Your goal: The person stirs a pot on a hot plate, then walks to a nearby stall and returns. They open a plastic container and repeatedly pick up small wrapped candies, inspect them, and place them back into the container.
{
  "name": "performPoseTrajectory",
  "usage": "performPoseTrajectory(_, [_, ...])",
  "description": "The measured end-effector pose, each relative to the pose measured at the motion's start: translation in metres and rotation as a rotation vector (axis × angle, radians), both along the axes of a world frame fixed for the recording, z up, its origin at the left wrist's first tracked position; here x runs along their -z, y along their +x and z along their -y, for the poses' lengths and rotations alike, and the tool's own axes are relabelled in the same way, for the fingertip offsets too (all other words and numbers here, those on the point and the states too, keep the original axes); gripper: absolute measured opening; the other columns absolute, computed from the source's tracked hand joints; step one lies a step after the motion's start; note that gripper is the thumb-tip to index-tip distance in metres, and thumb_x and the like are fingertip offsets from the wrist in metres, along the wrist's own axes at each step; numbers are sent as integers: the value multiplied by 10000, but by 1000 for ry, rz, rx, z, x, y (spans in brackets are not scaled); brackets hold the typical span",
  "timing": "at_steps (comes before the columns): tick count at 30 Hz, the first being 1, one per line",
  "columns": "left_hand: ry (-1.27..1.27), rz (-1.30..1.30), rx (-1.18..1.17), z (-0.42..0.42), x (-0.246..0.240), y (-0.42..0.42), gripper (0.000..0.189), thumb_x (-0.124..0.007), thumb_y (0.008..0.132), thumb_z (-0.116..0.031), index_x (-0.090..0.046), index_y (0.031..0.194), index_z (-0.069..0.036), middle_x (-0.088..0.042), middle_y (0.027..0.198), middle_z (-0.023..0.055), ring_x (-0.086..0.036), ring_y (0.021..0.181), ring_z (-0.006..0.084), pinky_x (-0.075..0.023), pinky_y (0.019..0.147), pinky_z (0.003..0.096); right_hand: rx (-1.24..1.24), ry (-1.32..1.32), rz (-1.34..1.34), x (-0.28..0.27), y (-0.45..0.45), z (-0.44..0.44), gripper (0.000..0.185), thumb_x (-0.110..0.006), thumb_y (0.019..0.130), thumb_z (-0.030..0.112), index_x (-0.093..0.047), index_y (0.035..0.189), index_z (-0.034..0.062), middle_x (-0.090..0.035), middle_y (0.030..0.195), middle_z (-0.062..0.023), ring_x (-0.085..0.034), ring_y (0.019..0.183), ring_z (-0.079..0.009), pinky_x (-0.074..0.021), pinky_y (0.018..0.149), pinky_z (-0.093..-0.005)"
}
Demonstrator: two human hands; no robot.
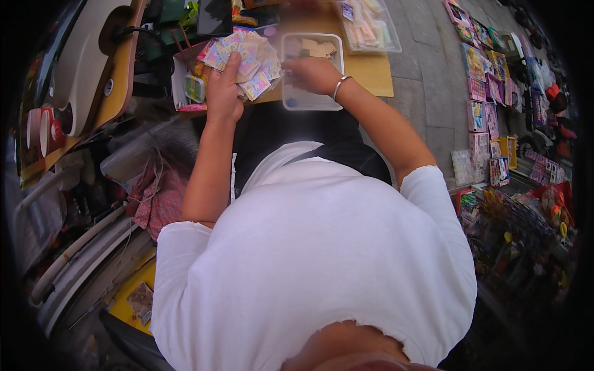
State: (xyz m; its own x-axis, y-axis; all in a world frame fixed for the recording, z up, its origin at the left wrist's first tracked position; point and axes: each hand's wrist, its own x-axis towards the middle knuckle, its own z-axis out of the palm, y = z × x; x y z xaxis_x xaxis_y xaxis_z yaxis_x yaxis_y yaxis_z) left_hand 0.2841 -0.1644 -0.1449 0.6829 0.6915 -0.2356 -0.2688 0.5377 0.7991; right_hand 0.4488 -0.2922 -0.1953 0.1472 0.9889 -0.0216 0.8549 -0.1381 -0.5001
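My left hand point(225, 90) holds a fanned bunch of small picture packets point(256, 86), pink, yellow and blue, with the thumb pressed on top. Just to the right, my right hand point(313, 75), with a silver bangle on the wrist, is over a white rectangular plastic tub point(312, 105). Its fingertips are near the tub's left wall, close to the bunch; whether they pinch anything cannot be made out. Small tan pieces point(318, 47) lie at the far end of the tub, and a small blue round thing point(291, 102) shows at its near end.
A clear plastic box point(373, 44) of pale wrapped sticks stands at the table's point(381, 76) far right. An open carton point(178, 83) with a small green-and-clear container is at the left, below a dark tablet or phone point(214, 17). Boxed toys point(477, 116) line the paving at right.
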Motion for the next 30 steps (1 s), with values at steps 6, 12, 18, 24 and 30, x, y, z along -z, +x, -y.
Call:
performPoseTrajectory(6, [14, -11, -24, 3, 4, -7, 306, -559, 910, -167, -512, 1179, -28, -590, 1113, 64, -599, 985, 180, -501, 845, 331, 171, 33, -26, 16, -8, -5, 325, -632, 749, 139, -564, 1067, 138, -655, 909, -118, -631, 846, -299, -492, 741, -404])
performPoseTrajectory(12, [-2, -28, -49, 5, 5, -8, 316, -559, 910, -166, -507, 1193, -36, -588, 1118, 63, -598, 992, 185, -502, 845, 329, 236, -20, -115, 23, -7, -1, 273, -627, 748, 156, -587, 1016, 124, -655, 860, -131, -630, 832, -311, -489, 744, -409])
performPoseTrajectory(18, [3, -7, -31, 7, 4, -9, 316, -556, 910, -161, -504, 1194, -30, -591, 1113, 68, -602, 983, 184, -505, 840, 332, 153, -174, 6, 31, -1, 2, 318, -626, 724, 149, -593, 1036, 100, -656, 889, -153, -630, 846, -321, -489, 769, -413])
performPoseTrajectory(24, [11, -2, -22, 7, 4, -8, 348, -563, 906, -176, -479, 1208, -24, -589, 1119, 90, -608, 985, 197, -516, 838, 346, 325, 47, -218, 39, -8, -6, 364, -631, 695, 199, -601, 1039, 80, -652, 940, -170, -625, 875, -341, -487, 811, -405])
performPoseTrajectory(30, [10, -2, -37, 7, 6, -9, 339, -565, 905, -170, -484, 1200, -23, -587, 1120, 88, -607, 983, 196, -515, 839, 347, 273, -80, -158, 37, -6, -7, 260, -615, 709, 222, -638, 925, 79, -654, 910, -173, -624, 856, -347, -485, 809, -412])
